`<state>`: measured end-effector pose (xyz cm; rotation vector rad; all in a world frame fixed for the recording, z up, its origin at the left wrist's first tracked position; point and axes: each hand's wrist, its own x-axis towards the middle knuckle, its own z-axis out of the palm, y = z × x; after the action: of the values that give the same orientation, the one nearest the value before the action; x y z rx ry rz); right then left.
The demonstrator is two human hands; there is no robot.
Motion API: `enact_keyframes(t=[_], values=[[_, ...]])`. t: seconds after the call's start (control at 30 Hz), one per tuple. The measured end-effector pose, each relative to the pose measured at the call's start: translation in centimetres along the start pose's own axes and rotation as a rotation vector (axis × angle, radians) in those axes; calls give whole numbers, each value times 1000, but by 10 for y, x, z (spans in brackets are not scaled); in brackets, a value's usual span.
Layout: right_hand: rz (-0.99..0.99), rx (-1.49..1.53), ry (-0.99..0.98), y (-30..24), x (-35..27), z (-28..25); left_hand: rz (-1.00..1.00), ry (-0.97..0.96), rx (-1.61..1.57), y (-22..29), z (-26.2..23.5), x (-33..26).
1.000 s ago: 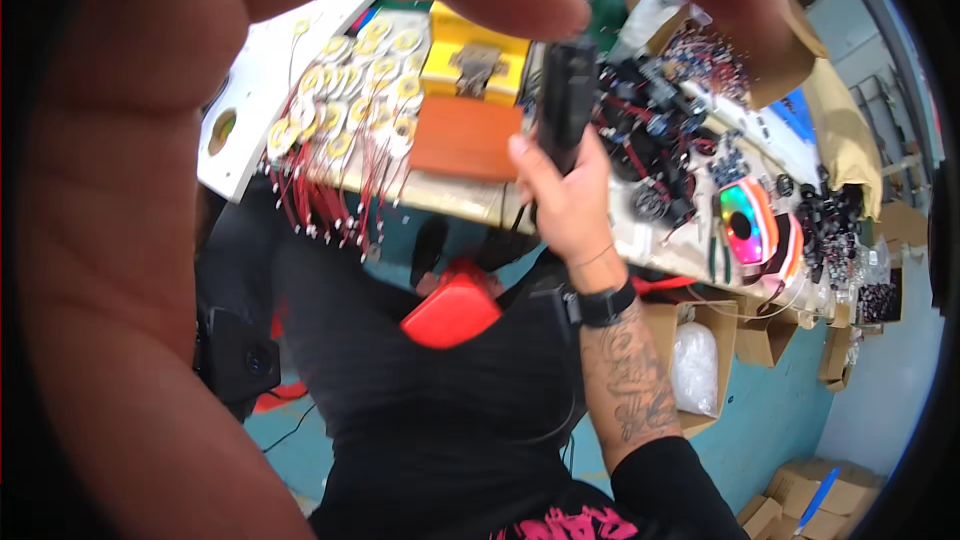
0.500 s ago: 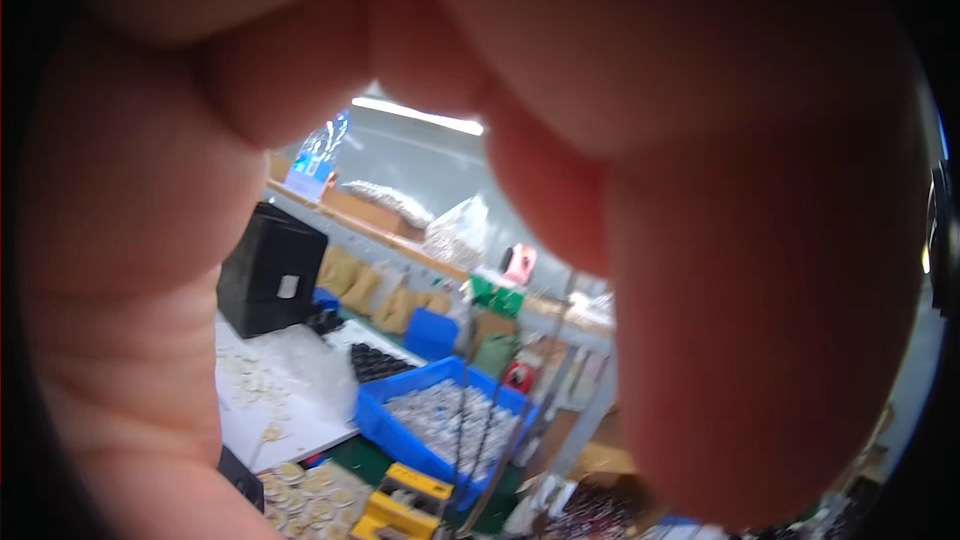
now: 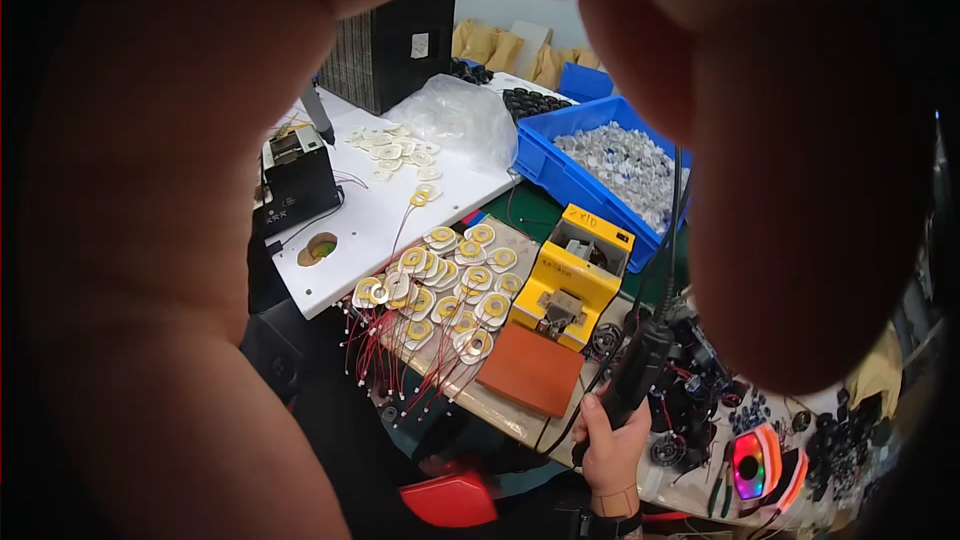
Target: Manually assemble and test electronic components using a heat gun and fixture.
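My left hand (image 3: 130,270) is very close to the view, dark and blurred. Its curled fingers arch over the top and down the right side, framing the scene; whatever they grip is hidden. Low in the middle, my right hand (image 3: 613,452) is closed round a black corded tool (image 3: 640,370), which looks like an electric screwdriver. Its cable rises from the upper end, and the tip is not visible. Left of it lie a brown-orange block (image 3: 532,368) and a yellow fixture (image 3: 572,285) with metal parts. Several white discs with yellow coils (image 3: 470,280) and red wires spread beyond these.
A blue bin (image 3: 545,162) of small clear pieces stands behind the fixture. A white board (image 3: 345,275) bears a small black device (image 3: 297,180), white discs and a plastic bag (image 3: 455,115). Dark parts and a lit coloured device (image 3: 755,462) sit at right; a red object (image 3: 450,498) is below.
The view has swung downward, bringing the near bench and the coil discs into sight. My right hand with the black tool now shows. My left hand still surrounds the view.
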<state>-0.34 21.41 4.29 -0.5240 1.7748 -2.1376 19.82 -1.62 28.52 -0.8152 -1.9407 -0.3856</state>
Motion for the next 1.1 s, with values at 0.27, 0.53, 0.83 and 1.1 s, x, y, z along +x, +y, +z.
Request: enact_keyframes(t=[0.27,0.53,0.83,1.1], values=[[-69,36,-84,3,-5,-9,2,48,-151,-3,5,51],[-36,117,-163,-36,-38,-2,-1229,239,314,-41,70,-209],[-61,-61,-46,-14,-33,-8,-1364,244,394,-102,73,-274],[-17,-39,-126,-40,-42,36,-1475,-248,237,-216,54,-244]])
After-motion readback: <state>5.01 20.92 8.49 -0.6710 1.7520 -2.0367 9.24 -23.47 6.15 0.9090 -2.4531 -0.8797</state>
